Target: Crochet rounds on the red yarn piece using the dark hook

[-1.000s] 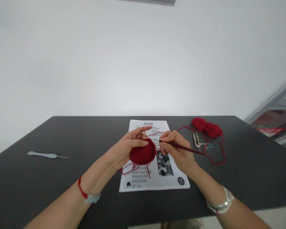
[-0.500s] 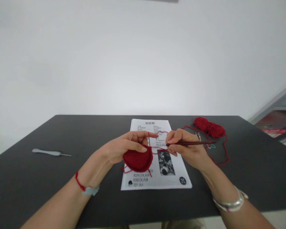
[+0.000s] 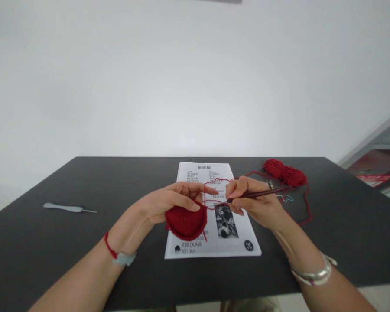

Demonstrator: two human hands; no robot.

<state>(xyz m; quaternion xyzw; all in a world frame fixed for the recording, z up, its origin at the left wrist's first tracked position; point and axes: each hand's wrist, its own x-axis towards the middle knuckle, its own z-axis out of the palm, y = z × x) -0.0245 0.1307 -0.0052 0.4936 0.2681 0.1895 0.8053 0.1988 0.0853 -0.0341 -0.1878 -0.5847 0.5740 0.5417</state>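
Note:
Between the thumb and fingers of my left hand [image 3: 177, 198] is a round red crochet piece [image 3: 186, 222], its spiral of stitches facing me. A strand of red yarn runs over the outstretched left index finger. My right hand [image 3: 255, 197] is closed around a crochet hook [image 3: 263, 193] with a dark reddish-brown handle. Its thin shaft reaches left to the right edge of the piece, where red yarn stretches across the gap between the hands. The hook's very tip is too small to make out.
Printed pattern sheets [image 3: 211, 250] lie under my hands on the black table [image 3: 133, 182]. A red yarn skein [image 3: 284, 172] rests at the back right, with small metal and light-blue items near it. A grey-handled crochet hook [image 3: 63, 208] lies at the left.
The crochet piece has tilted and shifted slightly left and down in my left hand. The hook's handle end has risen a little, so the hook slopes more.

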